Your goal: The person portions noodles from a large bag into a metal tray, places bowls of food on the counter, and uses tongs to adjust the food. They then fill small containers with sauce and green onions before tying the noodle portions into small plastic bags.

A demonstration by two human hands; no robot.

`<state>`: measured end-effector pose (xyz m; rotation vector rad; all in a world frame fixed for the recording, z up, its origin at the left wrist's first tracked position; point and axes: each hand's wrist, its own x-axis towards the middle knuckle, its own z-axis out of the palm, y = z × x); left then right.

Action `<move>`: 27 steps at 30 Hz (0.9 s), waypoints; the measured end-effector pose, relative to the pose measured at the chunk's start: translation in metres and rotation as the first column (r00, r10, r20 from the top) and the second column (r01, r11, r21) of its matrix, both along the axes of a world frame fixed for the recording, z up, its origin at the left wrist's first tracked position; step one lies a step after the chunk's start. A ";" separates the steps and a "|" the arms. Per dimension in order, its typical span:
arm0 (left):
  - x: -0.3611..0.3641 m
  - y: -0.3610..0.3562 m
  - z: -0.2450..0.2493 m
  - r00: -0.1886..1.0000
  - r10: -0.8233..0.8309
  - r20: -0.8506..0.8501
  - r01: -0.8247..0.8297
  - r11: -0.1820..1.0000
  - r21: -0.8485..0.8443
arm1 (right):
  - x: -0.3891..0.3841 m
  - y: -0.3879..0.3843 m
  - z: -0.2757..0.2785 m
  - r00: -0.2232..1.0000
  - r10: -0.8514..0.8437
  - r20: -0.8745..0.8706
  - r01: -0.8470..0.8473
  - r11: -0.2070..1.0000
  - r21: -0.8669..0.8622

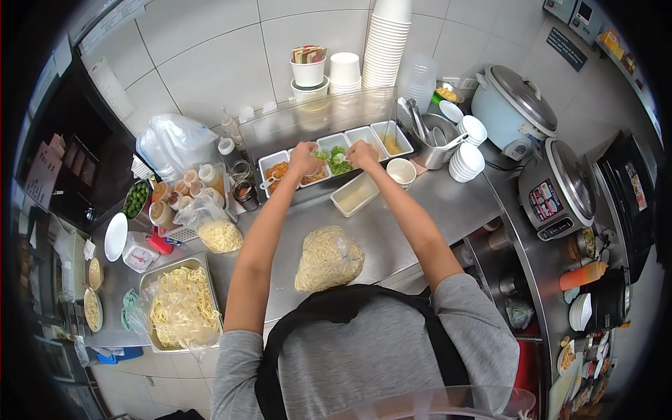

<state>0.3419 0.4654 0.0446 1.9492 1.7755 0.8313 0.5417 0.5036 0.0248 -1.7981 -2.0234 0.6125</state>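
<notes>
L hand and R hand over green veg in topping bins, fingers prob. curled, grip can't tell, noodle bag on steel counter nr torso

Both arms out front, reaching forward and away from the torso — roughly parallel, slightly wider at the elbows than at the hands. Left hand and right hand near each other, not touching, about level. Both bare, backs up, fingers curled and pointing inward — fingertips partly hidden, so can't tell how far each grip is closed. Forearms bare, short grey sleeves over the upper arms. Wrists fairly straight.
</notes>
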 end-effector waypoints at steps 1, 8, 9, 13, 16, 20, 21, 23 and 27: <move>0.000 -0.001 0.000 1.000 -0.004 0.002 0.004 1.000 -0.005 | 0.005 -0.003 0.009 0.999 0.011 -0.044 -0.011 1.000 0.010; 0.001 0.000 -0.005 0.996 -0.002 0.088 0.005 0.999 -0.032 | -0.016 -0.043 0.054 0.956 0.150 0.252 -0.285 0.679 0.677; 0.001 -0.002 -0.007 0.994 0.003 0.110 0.001 1.000 -0.031 | -0.019 -0.050 0.056 0.918 0.160 0.364 -0.391 0.535 0.749; -0.002 -0.001 -0.013 0.990 -0.004 0.138 0.005 1.000 -0.006 | -0.024 -0.051 0.043 0.906 0.213 0.365 -0.422 0.433 0.796; -0.008 -0.011 -0.023 0.976 0.008 0.216 -0.010 1.000 0.004 | -0.017 -0.042 0.046 0.976 0.206 0.068 -0.177 0.574 0.800; -0.006 -0.052 0.007 0.815 -0.020 0.579 0.125 0.982 -0.141 | -0.006 -0.029 0.015 0.912 0.078 0.402 -0.326 0.734 0.596; -0.005 -0.066 0.020 0.719 0.000 0.695 0.197 0.959 -0.203 | -0.006 -0.029 0.002 0.874 0.064 0.481 -0.366 0.737 0.567; -0.007 -0.083 0.022 0.789 -0.106 0.605 0.146 0.989 -0.017 | -0.005 -0.032 -0.009 0.842 0.046 0.538 -0.392 0.738 0.549; -0.017 -0.112 0.033 0.890 -0.204 0.408 0.173 0.979 0.112 | -0.016 -0.052 0.011 0.947 0.061 0.315 -0.306 0.470 0.828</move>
